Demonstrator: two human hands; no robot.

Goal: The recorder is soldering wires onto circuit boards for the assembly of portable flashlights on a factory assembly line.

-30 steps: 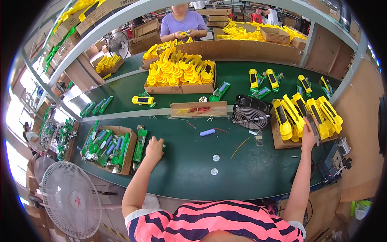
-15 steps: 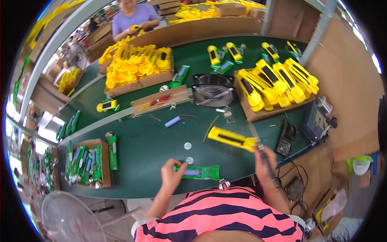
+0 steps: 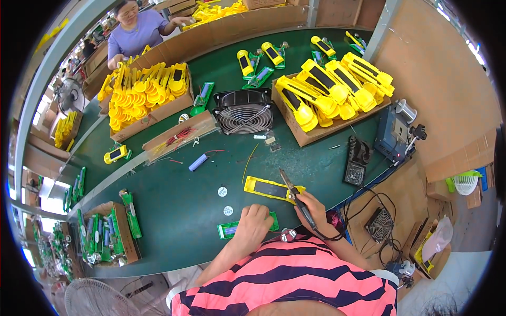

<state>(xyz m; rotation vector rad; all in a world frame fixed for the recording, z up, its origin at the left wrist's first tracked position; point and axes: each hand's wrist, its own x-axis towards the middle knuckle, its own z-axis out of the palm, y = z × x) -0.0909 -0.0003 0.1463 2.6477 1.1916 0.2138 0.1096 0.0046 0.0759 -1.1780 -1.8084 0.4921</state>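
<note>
My right hand (image 3: pixel 312 209) grips a soldering iron (image 3: pixel 301 206), its tip slanting up and left. Beneath the iron lies a yellow casing (image 3: pixel 266 188) with a long dark panel; its right end meets the fingers of that hand. My left hand (image 3: pixel 253 226) is closed over the middle of a green casing (image 3: pixel 224 231) that carries a purple battery cell. The fingers curl down, and whatever they pinch is hidden. A round silvery lamp head (image 3: pixel 288 235) sits at the green casing's right end, against my striped shirt.
A cardboard box of yellow casings (image 3: pixel 303 138) stands behind a black fan (image 3: pixel 244 111). At right are an iron stand (image 3: pixel 356 163) and a soldering station (image 3: pixel 392 136). A box of green casings (image 3: pixel 129 239) is at left. A loose battery cell (image 3: pixel 198 162) lies mid-table. A co-worker (image 3: pixel 134 34) sits beyond.
The yellow casing has come down and left to the table beside the green casing. My left hand has moved from the green casing's left end to its middle. The whole view has shifted.
</note>
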